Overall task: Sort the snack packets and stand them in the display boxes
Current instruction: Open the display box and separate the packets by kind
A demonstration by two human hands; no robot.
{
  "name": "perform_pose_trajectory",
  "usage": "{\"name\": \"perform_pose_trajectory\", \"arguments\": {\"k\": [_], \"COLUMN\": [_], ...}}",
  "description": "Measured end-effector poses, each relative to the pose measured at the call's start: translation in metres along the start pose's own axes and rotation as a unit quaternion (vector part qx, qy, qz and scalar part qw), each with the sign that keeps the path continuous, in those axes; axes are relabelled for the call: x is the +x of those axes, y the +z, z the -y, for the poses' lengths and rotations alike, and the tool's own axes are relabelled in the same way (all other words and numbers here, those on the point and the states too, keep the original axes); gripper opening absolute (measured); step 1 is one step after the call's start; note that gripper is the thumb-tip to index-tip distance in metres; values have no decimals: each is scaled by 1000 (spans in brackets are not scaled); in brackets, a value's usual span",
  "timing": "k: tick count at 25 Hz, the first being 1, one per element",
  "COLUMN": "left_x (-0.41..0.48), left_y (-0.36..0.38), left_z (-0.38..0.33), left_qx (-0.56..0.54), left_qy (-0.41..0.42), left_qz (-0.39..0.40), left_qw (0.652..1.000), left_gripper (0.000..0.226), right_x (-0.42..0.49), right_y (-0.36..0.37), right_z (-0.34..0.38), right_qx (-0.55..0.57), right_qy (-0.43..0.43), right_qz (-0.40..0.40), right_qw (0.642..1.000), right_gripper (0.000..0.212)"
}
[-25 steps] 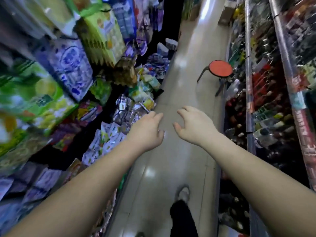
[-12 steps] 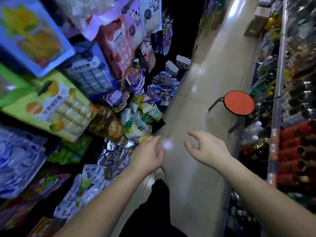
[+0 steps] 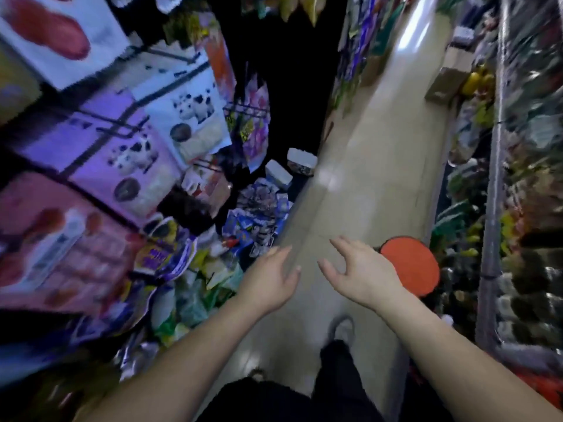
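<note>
Both stay empty, fingers loose — left hand [image 3: 271, 281], right hand [image 3: 359, 275] — red stool [image 3: 411, 266] now beside the right.

left forearm [image 3: 189, 345] bare | right forearm [image 3: 441, 339] bare | black cloth trousers [image 3: 338, 370] | 1 pale grey shoe [image 3: 343, 328], rounded toe

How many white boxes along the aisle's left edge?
2. Far white box at the aisle's left edge; near white box just before it. Clutter may hide more.

A narrow aisle of glossy beige floor [image 3: 365, 166] runs between stocked shelves [image 3: 524, 178], a red stool [image 3: 411, 264] at its right edge.
</note>
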State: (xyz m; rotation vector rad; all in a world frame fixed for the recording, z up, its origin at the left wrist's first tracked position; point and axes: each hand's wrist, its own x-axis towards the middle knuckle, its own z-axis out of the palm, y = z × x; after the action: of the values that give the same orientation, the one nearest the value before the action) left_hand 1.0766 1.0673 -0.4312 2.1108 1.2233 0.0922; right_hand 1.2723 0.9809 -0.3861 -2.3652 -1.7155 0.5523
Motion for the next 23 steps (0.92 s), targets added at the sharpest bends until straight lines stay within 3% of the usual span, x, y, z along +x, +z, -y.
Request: {"name": "perform_pose_trajectory", "arguments": {"k": [5,10,14,20,23], "left_x": [125,189,239,333,376], "left_y": [13,10,2,6,21], "left_z": [-28,-42,-33,-14,-18], "left_qx": [-114,-165,-171,-236,-263], "left_qy": [-137,-266,-312,-366,-408], "left_qz": [-23,-102,-157,-151,-181], "left_qw": [984,944,921,888,855], "left_gripper": [46,58,55,62,64], "right_x": [179,303,388,492,538], "right_y": [-32,-60,-48,-57,-56], "right_z": [-76,-83,-69,-67,-69], "right_qx": [-73,-122,-134,-140,-175], "right_qy": [-86,-186,-252,-289,-322], "right_qz": [101,213,250,259,283], "right_qw": [989,951,925,911,887], "right_gripper": [76,74,73,59,52]}}
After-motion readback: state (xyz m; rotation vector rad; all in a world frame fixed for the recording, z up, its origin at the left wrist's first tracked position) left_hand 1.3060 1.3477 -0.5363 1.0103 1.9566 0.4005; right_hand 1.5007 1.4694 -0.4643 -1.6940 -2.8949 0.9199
